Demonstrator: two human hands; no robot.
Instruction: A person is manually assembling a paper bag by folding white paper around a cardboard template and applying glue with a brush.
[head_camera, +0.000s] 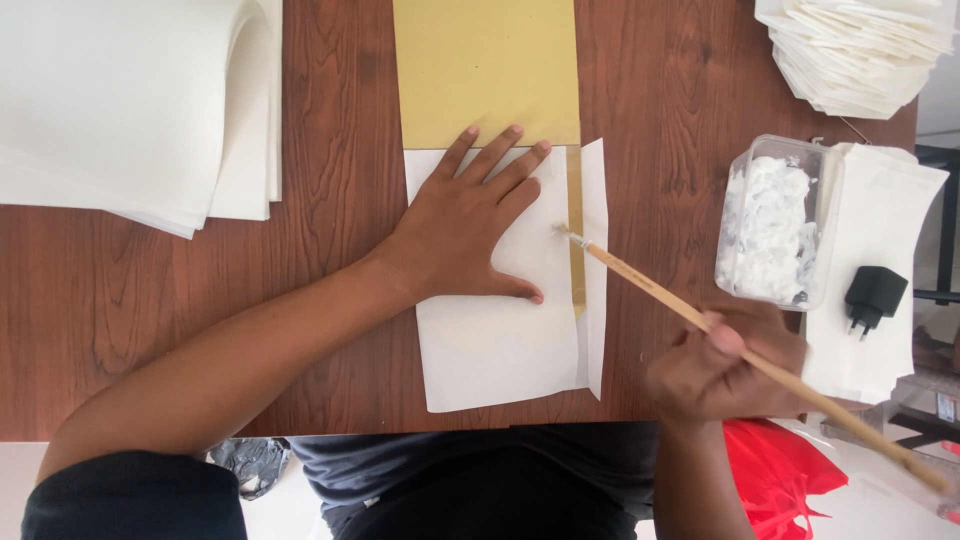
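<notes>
A person's left hand (470, 225) lies spread flat on a thin white sheet (500, 340) over a gold card (485, 70), pinning both to the wood-grain surface (330, 260). The right hand (725, 365) pinches a slender wooden brush (700, 318), its tip just beside the left thumb at the sheet's folded flap. The paper looks light, limp and easily creased, best held by pressing from above. Beyond the right hand sits a clear tub of white paste (775, 225).
</notes>
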